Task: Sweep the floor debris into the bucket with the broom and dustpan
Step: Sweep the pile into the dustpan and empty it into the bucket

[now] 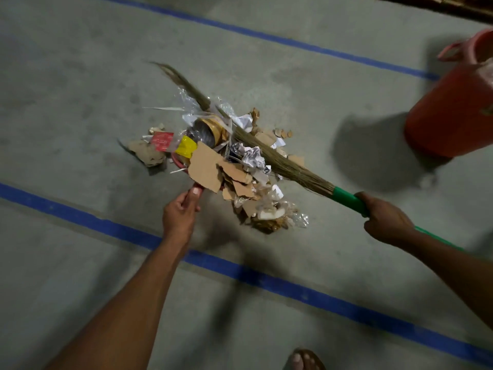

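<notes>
At the centre of the frame a heap of debris [234,161] — torn cardboard, crumpled paper, clear plastic, a gold tin — lies on the grey floor [80,89], between the 2 hands. The left hand [180,212], just below the heap, grips the red dustpan [178,162] handle; the pan is mostly buried. The right hand [386,220], at lower right, clasps the green handle of the broom [282,161], whose bristles lie across the heap. The red bucket [453,108] stands at the upper right.
</notes>
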`<act>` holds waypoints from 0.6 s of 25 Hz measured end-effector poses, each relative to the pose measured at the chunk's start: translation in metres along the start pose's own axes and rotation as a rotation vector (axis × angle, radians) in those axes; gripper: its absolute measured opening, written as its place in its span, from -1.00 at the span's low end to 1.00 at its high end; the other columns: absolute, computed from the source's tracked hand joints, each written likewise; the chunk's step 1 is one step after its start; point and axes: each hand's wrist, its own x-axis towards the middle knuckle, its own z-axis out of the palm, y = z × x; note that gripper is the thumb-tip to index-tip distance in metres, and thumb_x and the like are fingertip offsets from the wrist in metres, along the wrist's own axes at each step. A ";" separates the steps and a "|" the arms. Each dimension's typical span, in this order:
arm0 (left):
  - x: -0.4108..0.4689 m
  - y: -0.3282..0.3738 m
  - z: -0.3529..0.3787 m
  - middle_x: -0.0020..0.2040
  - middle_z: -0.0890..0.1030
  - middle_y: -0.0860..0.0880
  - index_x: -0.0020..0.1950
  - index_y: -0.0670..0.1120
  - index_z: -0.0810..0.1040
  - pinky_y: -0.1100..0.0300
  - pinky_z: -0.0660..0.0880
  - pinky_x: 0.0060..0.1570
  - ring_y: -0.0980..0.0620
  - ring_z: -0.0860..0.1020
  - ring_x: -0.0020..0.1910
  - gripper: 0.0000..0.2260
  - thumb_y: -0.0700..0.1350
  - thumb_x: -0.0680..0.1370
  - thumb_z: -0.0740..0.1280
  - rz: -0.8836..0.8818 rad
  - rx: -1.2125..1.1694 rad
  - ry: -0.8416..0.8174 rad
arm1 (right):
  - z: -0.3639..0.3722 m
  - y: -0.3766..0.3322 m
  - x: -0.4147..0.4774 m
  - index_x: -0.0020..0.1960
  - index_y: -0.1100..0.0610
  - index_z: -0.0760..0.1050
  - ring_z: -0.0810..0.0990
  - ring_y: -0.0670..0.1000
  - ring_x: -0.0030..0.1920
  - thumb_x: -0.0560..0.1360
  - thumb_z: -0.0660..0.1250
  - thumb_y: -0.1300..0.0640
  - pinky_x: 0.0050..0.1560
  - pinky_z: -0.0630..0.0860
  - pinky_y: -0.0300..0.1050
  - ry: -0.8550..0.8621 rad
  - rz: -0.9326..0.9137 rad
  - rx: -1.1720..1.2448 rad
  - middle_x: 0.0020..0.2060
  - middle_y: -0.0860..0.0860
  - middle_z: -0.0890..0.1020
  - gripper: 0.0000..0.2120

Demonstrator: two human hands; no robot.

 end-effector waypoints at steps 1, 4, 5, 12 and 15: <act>-0.011 0.018 -0.008 -0.29 0.59 0.02 -0.02 0.04 0.65 0.12 0.40 -0.24 0.04 0.48 -0.29 -0.80 0.10 0.66 0.31 0.000 0.005 -0.006 | -0.016 -0.002 -0.018 0.43 -0.07 0.32 0.57 0.11 -0.13 0.39 0.31 0.33 -0.21 0.52 -0.07 -0.020 0.013 0.007 -0.02 0.08 0.63 -0.34; -0.049 0.069 -0.030 -0.29 0.56 0.01 -0.12 0.08 0.62 0.14 0.35 -0.29 0.07 0.42 -0.35 -0.79 0.10 0.66 0.32 -0.007 -0.017 -0.021 | -0.062 -0.006 -0.063 0.45 -0.08 0.29 0.56 0.09 -0.14 0.42 0.32 0.33 -0.25 0.45 -0.10 -0.045 0.036 0.027 -0.01 0.07 0.61 -0.33; -0.061 0.087 -0.036 -0.30 0.55 0.01 -0.12 0.09 0.62 0.15 0.35 -0.30 0.07 0.40 -0.36 -0.79 0.11 0.66 0.32 -0.013 -0.019 -0.024 | -0.080 -0.006 -0.078 0.46 -0.08 0.29 0.56 0.08 -0.14 0.42 0.32 0.33 -0.26 0.45 -0.10 -0.046 0.045 0.027 -0.01 0.06 0.61 -0.33; -0.132 0.202 -0.067 -0.30 0.55 0.01 -0.14 -0.01 0.64 0.17 0.33 -0.34 0.06 0.39 -0.37 -0.72 0.12 0.65 0.32 -0.033 -0.050 -0.036 | -0.181 -0.001 -0.162 0.47 -0.09 0.27 0.53 -0.05 -0.21 0.46 0.32 0.31 -0.32 0.46 -0.13 -0.040 0.090 0.082 -0.07 0.00 0.57 -0.34; -0.146 0.244 -0.059 -0.29 0.56 0.00 -0.13 -0.02 0.64 0.18 0.33 -0.36 0.06 0.38 -0.38 -0.70 0.14 0.65 0.32 -0.004 -0.035 -0.032 | -0.208 0.014 -0.168 0.49 -0.08 0.26 0.53 -0.05 -0.18 0.47 0.33 0.30 -0.31 0.46 -0.15 -0.022 0.085 0.116 -0.04 -0.01 0.57 -0.34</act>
